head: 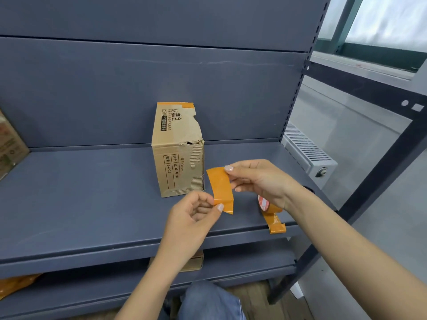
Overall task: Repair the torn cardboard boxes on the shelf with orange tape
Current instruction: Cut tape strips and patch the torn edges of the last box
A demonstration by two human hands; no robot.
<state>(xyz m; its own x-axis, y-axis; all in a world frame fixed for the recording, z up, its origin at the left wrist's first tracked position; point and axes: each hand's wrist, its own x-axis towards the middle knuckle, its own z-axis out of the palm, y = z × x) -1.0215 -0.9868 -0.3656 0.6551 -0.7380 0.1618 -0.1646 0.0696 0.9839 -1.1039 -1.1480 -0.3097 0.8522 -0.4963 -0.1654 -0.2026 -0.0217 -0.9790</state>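
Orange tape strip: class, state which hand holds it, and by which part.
Both hold the tape strip: the left hand pinches its lower end, the right hand its upper end.

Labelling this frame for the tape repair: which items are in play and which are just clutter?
In play:
- torn box standing on the shelf
- cut tape strip, pinched by left hand and right hand
- tape roll on the shelf, behind the right wrist

Clutter:
- printed box at the far left
- radiator
- box on the lower shelf

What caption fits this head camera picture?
Two hands, left hand and right hand, hold an orange tape strip beside a torn cardboard box.
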